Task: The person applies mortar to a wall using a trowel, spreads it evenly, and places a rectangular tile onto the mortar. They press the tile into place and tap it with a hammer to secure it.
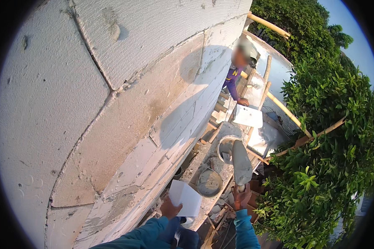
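Observation:
My left hand [170, 208] grips the near edge of a white flat board [185, 197], held low beside the block wall. In my right hand [241, 198] is the handle of a trowel [242, 164], its long blade pointing up and away, coated in grey. Just beyond the white board stands a round bucket [209, 183] with grey mortar in it. Partly behind the trowel blade is a pale bucket [225, 150], with an object inside that I cannot make out.
The wall of large pale blocks [124, 103] rises on my left. Scaffold planks [215, 141] and bamboo poles [284, 108] run ahead. Further along, a person in a purple sleeve [232, 83] touches another white board [248, 116]. Leafy trees [332, 145] stand to the right.

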`<state>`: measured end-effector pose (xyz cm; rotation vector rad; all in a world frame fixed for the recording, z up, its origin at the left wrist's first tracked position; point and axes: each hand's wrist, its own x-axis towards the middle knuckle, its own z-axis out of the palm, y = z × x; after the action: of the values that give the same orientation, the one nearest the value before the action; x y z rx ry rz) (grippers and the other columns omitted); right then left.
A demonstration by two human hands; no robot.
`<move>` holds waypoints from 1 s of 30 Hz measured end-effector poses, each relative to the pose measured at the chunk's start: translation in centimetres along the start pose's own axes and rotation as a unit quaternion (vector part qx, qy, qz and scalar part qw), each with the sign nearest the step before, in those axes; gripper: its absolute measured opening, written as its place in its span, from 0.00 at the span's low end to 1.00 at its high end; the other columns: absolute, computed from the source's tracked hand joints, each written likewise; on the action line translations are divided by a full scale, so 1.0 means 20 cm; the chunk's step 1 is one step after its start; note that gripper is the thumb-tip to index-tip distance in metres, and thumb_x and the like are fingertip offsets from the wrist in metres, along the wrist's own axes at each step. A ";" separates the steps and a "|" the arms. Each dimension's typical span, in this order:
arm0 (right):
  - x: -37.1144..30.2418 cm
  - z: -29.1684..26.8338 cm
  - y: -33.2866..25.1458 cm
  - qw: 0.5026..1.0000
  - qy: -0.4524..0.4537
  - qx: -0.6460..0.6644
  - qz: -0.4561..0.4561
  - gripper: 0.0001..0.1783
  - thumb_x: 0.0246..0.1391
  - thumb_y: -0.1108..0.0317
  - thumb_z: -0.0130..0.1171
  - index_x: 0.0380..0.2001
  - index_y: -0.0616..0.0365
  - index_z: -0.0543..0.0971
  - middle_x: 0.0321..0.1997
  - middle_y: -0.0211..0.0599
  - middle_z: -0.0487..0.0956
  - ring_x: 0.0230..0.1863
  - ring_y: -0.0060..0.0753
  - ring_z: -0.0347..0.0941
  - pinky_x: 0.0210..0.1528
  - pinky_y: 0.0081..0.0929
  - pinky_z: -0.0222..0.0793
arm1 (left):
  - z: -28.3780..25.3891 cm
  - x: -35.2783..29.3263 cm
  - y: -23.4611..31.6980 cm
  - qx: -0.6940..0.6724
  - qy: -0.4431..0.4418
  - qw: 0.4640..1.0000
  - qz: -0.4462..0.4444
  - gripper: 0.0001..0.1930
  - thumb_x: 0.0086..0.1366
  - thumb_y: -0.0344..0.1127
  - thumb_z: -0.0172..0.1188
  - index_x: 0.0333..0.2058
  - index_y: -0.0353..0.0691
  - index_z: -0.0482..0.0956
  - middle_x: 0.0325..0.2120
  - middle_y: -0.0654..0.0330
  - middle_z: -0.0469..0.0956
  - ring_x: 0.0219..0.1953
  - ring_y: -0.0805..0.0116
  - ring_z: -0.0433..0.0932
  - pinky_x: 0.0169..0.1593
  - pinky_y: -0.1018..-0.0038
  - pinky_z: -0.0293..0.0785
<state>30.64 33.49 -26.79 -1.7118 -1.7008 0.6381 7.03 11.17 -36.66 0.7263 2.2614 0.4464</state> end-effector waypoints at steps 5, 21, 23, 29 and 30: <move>0.49 -0.10 -0.84 0.976 -0.006 0.081 -0.202 0.19 0.50 0.69 0.71 0.42 0.64 0.75 0.35 0.45 0.81 0.32 0.33 0.76 0.36 0.34 0.73 | -0.05 -0.07 -0.14 -0.008 0.067 0.998 -0.003 0.53 0.47 0.61 0.70 0.63 0.32 0.57 0.51 0.42 0.70 0.48 0.41 0.78 0.50 0.48 0.76; 1.38 -0.38 -2.86 0.820 -0.287 0.402 -0.290 0.23 0.66 0.50 0.57 0.50 0.60 0.76 0.29 0.30 0.77 0.21 0.20 0.71 0.21 0.20 0.69 | -0.04 -0.07 -0.11 -0.021 -0.060 0.997 -0.050 0.66 0.49 0.61 0.70 0.73 0.37 0.35 0.65 0.34 0.59 0.60 0.36 0.71 0.60 0.52 0.72; 1.39 -0.38 -2.83 0.824 -0.287 0.396 -0.285 0.23 0.67 0.50 0.56 0.51 0.60 0.76 0.29 0.29 0.77 0.20 0.20 0.71 0.20 0.20 0.69 | -0.03 -0.06 -0.15 -0.008 -0.051 0.997 -0.056 0.66 0.49 0.61 0.70 0.73 0.38 0.34 0.65 0.35 0.59 0.59 0.36 0.72 0.60 0.51 0.72; 1.26 -0.47 -2.75 0.857 -0.209 0.358 -0.305 0.23 0.66 0.48 0.56 0.48 0.58 0.77 0.27 0.28 0.75 0.18 0.19 0.70 0.17 0.19 0.66 | -0.07 -0.08 -0.07 0.002 -0.055 0.995 -0.085 0.66 0.48 0.61 0.71 0.73 0.39 0.37 0.61 0.41 0.64 0.56 0.40 0.75 0.57 0.53 0.74; 1.26 -0.48 -2.80 0.850 -0.216 0.357 -0.321 0.24 0.66 0.48 0.55 0.48 0.59 0.77 0.27 0.29 0.75 0.18 0.19 0.70 0.17 0.20 0.67 | -0.06 -0.08 -0.08 0.007 -0.051 0.995 -0.086 0.66 0.48 0.61 0.71 0.73 0.39 0.37 0.61 0.41 0.65 0.56 0.41 0.75 0.57 0.53 0.74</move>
<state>0.35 55.64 22.90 -0.4476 -1.8387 1.1814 6.61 8.91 -35.83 0.5443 2.2096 0.3041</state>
